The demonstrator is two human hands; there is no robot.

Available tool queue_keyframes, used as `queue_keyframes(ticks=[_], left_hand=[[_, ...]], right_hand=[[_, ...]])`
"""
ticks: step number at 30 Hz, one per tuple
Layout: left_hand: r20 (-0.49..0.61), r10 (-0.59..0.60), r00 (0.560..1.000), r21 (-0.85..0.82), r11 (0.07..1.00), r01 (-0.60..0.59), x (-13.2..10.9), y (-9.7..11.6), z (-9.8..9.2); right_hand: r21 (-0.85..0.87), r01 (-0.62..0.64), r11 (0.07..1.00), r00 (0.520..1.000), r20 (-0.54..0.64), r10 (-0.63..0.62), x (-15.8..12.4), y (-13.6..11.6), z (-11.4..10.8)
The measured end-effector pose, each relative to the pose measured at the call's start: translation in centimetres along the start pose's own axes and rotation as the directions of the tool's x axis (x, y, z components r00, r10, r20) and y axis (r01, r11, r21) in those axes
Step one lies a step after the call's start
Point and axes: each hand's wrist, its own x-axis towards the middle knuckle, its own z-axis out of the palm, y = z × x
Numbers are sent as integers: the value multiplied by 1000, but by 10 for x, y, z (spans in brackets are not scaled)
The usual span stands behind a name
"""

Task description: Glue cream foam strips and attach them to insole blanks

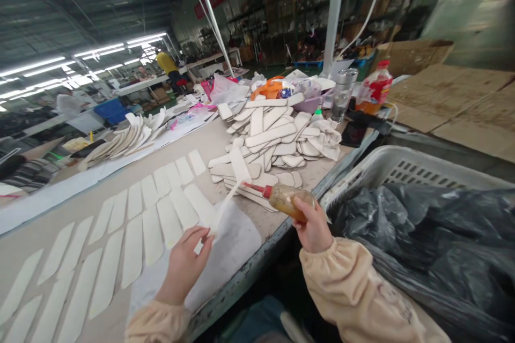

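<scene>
Squeeze bottle (pixel 287 203) is seen as translucent, amber-brown, smudged, with a narrow red nozzle (pixel 258 189); it is held nearly level over the near edge of the table (pixel 213 139), body gripped by the curled fingers of the right hand (pixel 316 228); nozzle is aimed left at the far end of a thin pale strip (pixel 226 206), contact cannot be told; strip's near end is pinched by the left hand (pixel 187 257); flat pale pieces (pixel 132 252) are laid in rows; dark-edged pieces (pixel 271 134) are heaped beyond.

Clear flask (pixel 343 95) beside red-labelled bottle (pixel 375 87)
</scene>
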Motion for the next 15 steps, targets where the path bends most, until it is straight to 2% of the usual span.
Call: queue_keyframes(ticks=[3, 6, 11, 15], left_hand=[[99, 38, 994, 20, 999, -40, -63, -24, -11], [166, 25, 986, 28, 999, -30, -105, -38, -17], [11, -19, 1000, 25, 1000, 19, -137, -30, -16], [-1, 11, 1000, -25, 1000, -11, -144, -17, -4]], right_hand=[[-68, -29, 997, 997, 66, 34, -8, 9, 3], [-179, -45, 983, 990, 126, 68, -19, 24, 8], [-436, 11, 900, 957, 266, 117, -40, 53, 10], [-610, 229, 759, 900, 429, 73, -55, 73, 10]])
